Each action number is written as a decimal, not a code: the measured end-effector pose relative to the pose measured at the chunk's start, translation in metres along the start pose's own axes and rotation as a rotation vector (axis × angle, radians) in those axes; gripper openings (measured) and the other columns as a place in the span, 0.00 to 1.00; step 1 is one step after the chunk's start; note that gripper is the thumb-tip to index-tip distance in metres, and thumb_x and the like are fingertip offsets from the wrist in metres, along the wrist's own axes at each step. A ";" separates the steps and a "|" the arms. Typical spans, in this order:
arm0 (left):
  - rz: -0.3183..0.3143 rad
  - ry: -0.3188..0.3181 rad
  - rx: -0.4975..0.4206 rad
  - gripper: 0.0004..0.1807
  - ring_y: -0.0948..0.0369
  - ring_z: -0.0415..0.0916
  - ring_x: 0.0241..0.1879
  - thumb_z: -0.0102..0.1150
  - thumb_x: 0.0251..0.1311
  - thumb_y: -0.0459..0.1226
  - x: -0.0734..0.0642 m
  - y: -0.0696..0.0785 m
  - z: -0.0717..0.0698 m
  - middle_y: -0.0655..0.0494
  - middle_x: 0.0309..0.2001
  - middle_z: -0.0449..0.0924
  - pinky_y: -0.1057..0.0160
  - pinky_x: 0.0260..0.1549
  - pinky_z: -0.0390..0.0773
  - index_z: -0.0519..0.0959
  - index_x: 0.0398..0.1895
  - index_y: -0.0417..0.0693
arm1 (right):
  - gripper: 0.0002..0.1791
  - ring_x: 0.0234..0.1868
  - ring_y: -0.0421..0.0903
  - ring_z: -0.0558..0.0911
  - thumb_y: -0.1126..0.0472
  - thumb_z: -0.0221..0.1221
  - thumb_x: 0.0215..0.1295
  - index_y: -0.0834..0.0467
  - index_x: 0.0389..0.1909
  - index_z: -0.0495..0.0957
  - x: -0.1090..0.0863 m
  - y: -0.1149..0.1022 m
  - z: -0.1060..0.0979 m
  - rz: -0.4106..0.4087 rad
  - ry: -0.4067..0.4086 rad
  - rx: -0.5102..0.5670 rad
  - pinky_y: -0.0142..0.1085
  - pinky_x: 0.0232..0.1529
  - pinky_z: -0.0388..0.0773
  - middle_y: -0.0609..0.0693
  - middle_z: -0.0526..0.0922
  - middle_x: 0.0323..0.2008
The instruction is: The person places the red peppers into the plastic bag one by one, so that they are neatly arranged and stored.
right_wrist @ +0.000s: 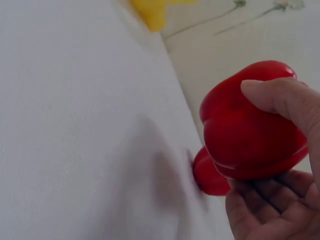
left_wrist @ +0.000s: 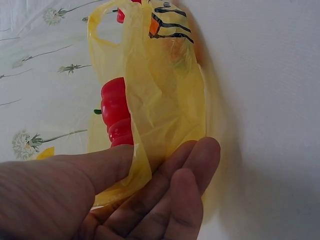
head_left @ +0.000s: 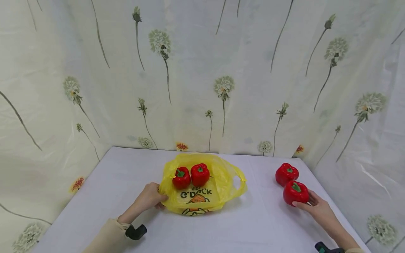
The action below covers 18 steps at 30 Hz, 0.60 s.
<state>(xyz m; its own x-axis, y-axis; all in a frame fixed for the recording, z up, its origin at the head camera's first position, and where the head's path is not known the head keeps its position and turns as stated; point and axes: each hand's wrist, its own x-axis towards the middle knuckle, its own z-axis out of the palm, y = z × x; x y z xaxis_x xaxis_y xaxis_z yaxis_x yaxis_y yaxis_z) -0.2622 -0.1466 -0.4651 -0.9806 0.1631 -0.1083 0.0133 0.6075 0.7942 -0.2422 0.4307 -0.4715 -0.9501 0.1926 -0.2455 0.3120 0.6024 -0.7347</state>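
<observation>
A yellow plastic bag (head_left: 218, 198) with printed lettering lies open on the table, two red bell peppers (head_left: 181, 179) inside it. My left hand (head_left: 148, 197) pinches the bag's left edge; in the left wrist view the film of the bag (left_wrist: 167, 100) passes between thumb and fingers. Over at the right, my right hand (head_left: 321, 212) grips another red bell pepper (head_left: 295, 194) with a green stem. In the right wrist view the thumb lies across this pepper (right_wrist: 250, 130), with the fingers beneath it. Just behind it sits one more red bell pepper (head_left: 284, 172).
A white cloth covers the table (head_left: 253, 225). Behind it and along both sides hangs a pale curtain (head_left: 196, 70) printed with dandelions. Black straps (head_left: 136, 232) are worn at both wrists.
</observation>
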 end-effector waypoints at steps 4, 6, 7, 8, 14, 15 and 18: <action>0.001 -0.002 -0.004 0.08 0.57 0.80 0.17 0.64 0.51 0.32 0.000 0.000 0.000 0.52 0.19 0.80 0.64 0.18 0.81 0.79 0.33 0.36 | 0.70 0.69 0.73 0.52 0.32 0.64 0.49 0.64 0.74 0.30 -0.008 -0.012 0.001 -0.030 -0.002 0.006 0.58 0.59 0.71 0.73 0.43 0.72; 0.003 -0.003 -0.005 0.08 0.57 0.80 0.17 0.64 0.51 0.32 0.000 0.000 0.000 0.52 0.19 0.80 0.64 0.18 0.81 0.79 0.33 0.36 | 0.69 0.69 0.73 0.53 0.32 0.65 0.49 0.64 0.74 0.31 -0.013 -0.017 0.003 -0.048 -0.007 0.007 0.56 0.58 0.73 0.73 0.45 0.72; 0.004 -0.004 -0.005 0.08 0.57 0.80 0.17 0.64 0.51 0.32 -0.001 0.000 0.000 0.52 0.19 0.80 0.63 0.18 0.81 0.79 0.33 0.36 | 0.69 0.68 0.73 0.54 0.33 0.65 0.49 0.64 0.75 0.31 -0.016 -0.020 0.004 -0.057 -0.008 0.008 0.56 0.58 0.74 0.72 0.45 0.72; 0.006 -0.004 -0.007 0.08 0.57 0.80 0.17 0.64 0.51 0.32 -0.001 0.000 0.000 0.52 0.19 0.80 0.63 0.18 0.82 0.79 0.33 0.36 | 0.69 0.68 0.72 0.55 0.33 0.66 0.48 0.64 0.75 0.32 -0.018 -0.024 0.005 -0.066 -0.008 0.010 0.55 0.57 0.75 0.72 0.46 0.72; 0.019 -0.006 -0.012 0.08 0.57 0.80 0.17 0.64 0.52 0.32 -0.001 0.000 -0.001 0.52 0.18 0.80 0.63 0.18 0.81 0.79 0.33 0.36 | 0.68 0.68 0.71 0.58 0.35 0.68 0.46 0.62 0.76 0.37 -0.032 -0.043 0.014 -0.138 -0.009 0.012 0.52 0.54 0.79 0.70 0.51 0.72; 0.021 -0.006 -0.011 0.08 0.57 0.80 0.17 0.63 0.52 0.32 -0.001 0.000 -0.001 0.52 0.18 0.80 0.63 0.18 0.81 0.79 0.33 0.36 | 0.67 0.68 0.71 0.58 0.36 0.68 0.47 0.61 0.76 0.37 -0.034 -0.047 0.016 -0.152 -0.013 0.015 0.52 0.53 0.79 0.69 0.52 0.72; 0.020 -0.004 -0.007 0.07 0.57 0.80 0.17 0.64 0.52 0.32 -0.001 0.000 0.000 0.52 0.18 0.80 0.63 0.18 0.81 0.79 0.33 0.36 | 0.64 0.68 0.71 0.60 0.39 0.68 0.49 0.60 0.76 0.39 -0.041 -0.059 0.023 -0.191 -0.026 0.025 0.51 0.51 0.80 0.69 0.54 0.71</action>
<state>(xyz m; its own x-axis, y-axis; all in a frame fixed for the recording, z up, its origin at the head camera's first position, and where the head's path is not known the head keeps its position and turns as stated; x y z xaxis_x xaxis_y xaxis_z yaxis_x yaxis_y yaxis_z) -0.2616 -0.1473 -0.4651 -0.9794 0.1784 -0.0947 0.0316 0.5986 0.8004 -0.2217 0.3698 -0.4326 -0.9916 0.0567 -0.1161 0.1266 0.6070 -0.7845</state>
